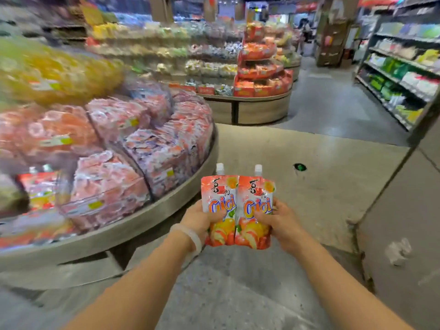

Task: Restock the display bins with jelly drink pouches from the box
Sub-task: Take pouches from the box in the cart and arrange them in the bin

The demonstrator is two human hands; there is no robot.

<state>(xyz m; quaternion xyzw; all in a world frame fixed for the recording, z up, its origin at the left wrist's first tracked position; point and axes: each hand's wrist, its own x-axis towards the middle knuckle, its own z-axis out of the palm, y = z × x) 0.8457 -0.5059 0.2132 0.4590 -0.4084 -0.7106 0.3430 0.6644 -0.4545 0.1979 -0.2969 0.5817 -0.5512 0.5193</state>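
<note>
Two forearms reach forward from the bottom edge; a pale bangle (190,236) sits on the left wrist. Left hand (202,220) grips the lower half of the left pouch (220,206), thumb across its front. Right hand (281,222) grips the right pouch (256,210) the same way, fingers curled round its outer edge. The two pouches are held upright and side by side, inner edges touching, white spout caps pointing up. Both are red-orange with fruit art and "Cici" lettering. They sit between the hands, above the concrete floor (262,282), just right of the rim of the round display stand (133,225).

The stand's bins (107,186) are wedge-shaped compartments with clear dividers, packed with pink-red jelly packs. The lowest left bin (38,186) seems to hold pouches of the same kind — heavy motion blur, not certain. An upper tier carries yellow packs (59,72).

On the floor to the right: a crumpled clear wrapper (397,251), and a small dark green round mark (300,166) farther out.

Beyond — a second round stand (250,108) stacked with red-orange packs, and shelving (400,72) with green and white goods along the right aisle.
</note>
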